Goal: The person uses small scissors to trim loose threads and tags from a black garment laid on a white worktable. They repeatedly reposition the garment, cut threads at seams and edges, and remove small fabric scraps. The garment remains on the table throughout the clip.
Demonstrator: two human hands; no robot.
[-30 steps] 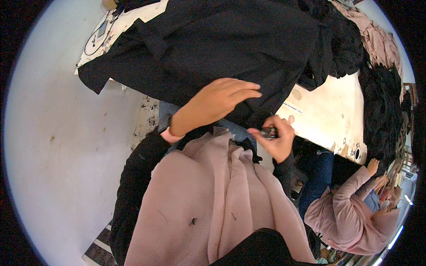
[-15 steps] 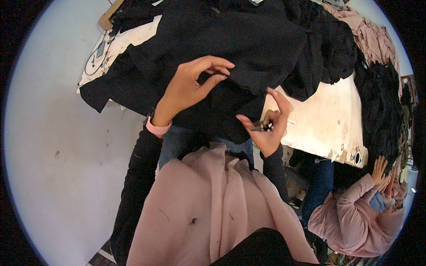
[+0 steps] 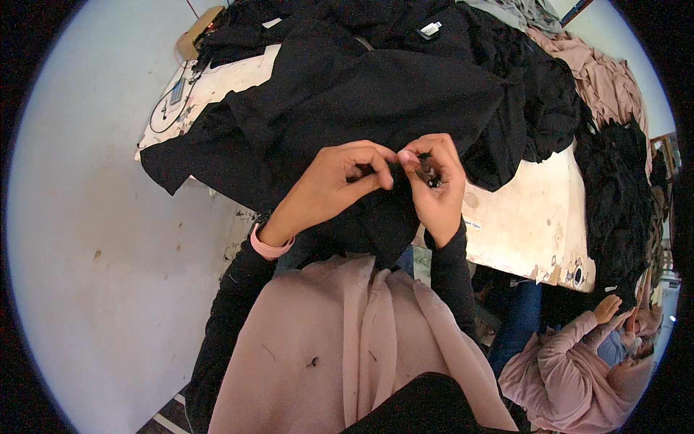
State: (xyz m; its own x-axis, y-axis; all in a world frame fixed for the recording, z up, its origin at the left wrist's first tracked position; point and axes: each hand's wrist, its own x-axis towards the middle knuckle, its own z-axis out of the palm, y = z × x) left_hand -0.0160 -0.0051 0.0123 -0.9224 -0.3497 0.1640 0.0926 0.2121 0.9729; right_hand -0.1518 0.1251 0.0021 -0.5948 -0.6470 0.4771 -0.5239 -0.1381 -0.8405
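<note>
A large black garment [image 3: 347, 94] lies spread over the table, and part of it hangs down in front of me. My left hand [image 3: 332, 184] is closed over this cloth, fingers bent toward the thumb; whatever they pinch is too small or dark to make out. Close beside it, my right hand [image 3: 441, 181] is closed, with thumb and forefinger pressed together almost at the left fingertips. A small dark object with shiny bits [image 3: 431, 176] sits within the curled right fingers; its kind is not clear.
Bare wood of the table [image 3: 528, 217] shows at right. A heap of black garments [image 3: 614, 195] and pinkish cloth [image 3: 600, 72] lie along the right side. A co-worker [image 3: 571, 362] in pink sits at lower right, hands raised. A wall [image 3: 94, 217] stands at left.
My hands have come together: the left has moved down and right, the right has risen slightly. The right thumb and forefinger, apart before, now meet.
</note>
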